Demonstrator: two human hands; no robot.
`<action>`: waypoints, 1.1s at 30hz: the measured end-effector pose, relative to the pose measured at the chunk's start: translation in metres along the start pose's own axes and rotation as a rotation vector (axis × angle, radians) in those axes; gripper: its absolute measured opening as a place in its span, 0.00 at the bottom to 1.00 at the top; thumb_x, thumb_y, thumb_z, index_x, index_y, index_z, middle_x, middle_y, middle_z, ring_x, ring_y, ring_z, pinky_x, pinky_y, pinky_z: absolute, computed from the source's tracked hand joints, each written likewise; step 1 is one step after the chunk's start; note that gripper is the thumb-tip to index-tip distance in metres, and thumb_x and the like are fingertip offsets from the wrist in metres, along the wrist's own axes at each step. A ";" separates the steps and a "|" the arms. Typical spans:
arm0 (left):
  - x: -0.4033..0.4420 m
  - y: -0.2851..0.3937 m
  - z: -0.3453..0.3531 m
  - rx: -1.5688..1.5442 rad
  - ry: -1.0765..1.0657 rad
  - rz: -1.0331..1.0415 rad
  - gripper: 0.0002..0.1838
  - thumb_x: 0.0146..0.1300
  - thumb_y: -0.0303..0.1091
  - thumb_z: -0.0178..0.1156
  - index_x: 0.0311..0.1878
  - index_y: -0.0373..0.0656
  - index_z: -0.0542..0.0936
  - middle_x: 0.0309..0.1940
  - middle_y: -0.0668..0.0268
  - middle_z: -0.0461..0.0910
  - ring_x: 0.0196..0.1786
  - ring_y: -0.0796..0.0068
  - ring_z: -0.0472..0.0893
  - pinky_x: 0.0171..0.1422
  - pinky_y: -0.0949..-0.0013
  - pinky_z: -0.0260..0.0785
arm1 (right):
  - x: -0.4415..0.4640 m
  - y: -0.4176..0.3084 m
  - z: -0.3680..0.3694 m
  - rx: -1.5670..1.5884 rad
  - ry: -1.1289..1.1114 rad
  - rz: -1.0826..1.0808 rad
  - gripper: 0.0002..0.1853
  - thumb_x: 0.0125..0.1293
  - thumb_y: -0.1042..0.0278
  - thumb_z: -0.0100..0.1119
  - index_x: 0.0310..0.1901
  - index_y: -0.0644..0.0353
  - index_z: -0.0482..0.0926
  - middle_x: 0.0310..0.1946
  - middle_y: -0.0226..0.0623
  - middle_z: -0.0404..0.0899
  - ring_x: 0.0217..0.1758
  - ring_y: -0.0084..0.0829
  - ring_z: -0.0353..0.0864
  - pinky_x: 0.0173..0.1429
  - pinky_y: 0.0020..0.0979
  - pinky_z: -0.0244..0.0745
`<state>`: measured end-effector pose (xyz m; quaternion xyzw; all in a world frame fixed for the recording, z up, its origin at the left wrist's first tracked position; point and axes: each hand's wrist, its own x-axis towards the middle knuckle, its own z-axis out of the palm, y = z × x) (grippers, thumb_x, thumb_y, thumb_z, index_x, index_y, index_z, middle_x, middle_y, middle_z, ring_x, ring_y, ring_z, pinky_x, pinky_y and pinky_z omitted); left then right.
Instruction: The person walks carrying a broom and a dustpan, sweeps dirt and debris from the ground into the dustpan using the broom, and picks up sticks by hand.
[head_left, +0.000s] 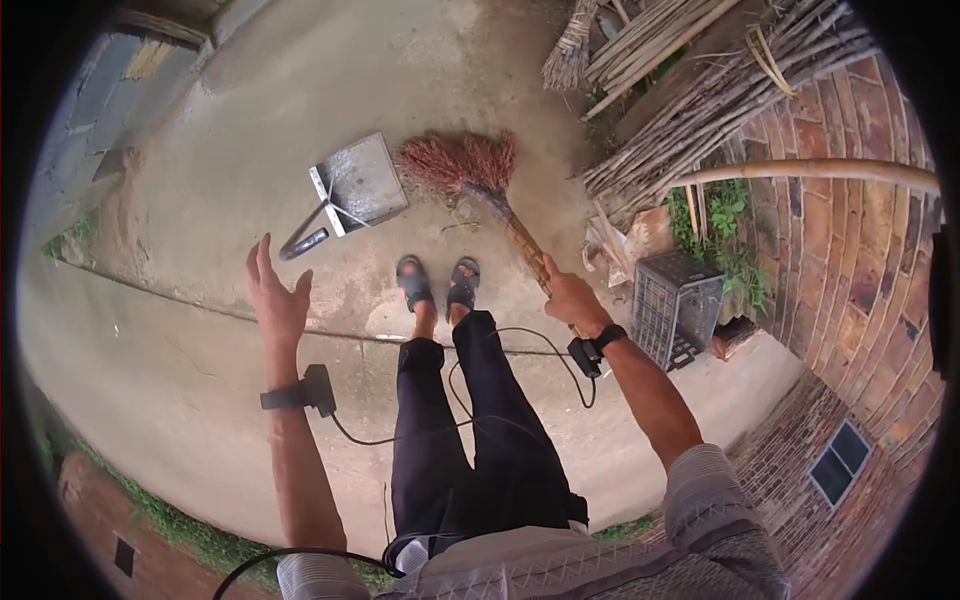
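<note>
My right hand is wrapped round the handle of a broom. The reddish bristles of the broom rest on the concrete, ahead of my feet. My left hand is held out with its fingers apart and holds nothing. Just beyond it lies a metal dustpan with a dark looped handle pointing back towards that hand; the two look apart. A little plant debris lies on the ground between the dustpan and the broom handle. Each wrist wears a black strapped device with a cable.
A grey plastic crate stands to the right, beside a brick wall and green plants. Bundled sticks are piled at the upper right. Cables hang across my legs. A groove crosses the concrete.
</note>
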<state>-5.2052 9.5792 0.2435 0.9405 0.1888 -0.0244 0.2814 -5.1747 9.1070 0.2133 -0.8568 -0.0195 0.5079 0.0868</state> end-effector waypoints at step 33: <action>0.059 0.028 0.045 0.100 -0.608 0.707 0.10 0.70 0.33 0.60 0.42 0.42 0.69 0.32 0.55 0.80 0.36 0.50 0.83 0.42 0.53 0.75 | 0.061 -0.308 0.140 1.852 0.156 0.060 0.31 0.56 0.78 0.61 0.63 0.57 0.62 0.43 0.44 0.76 0.34 0.35 0.84 0.30 0.34 0.82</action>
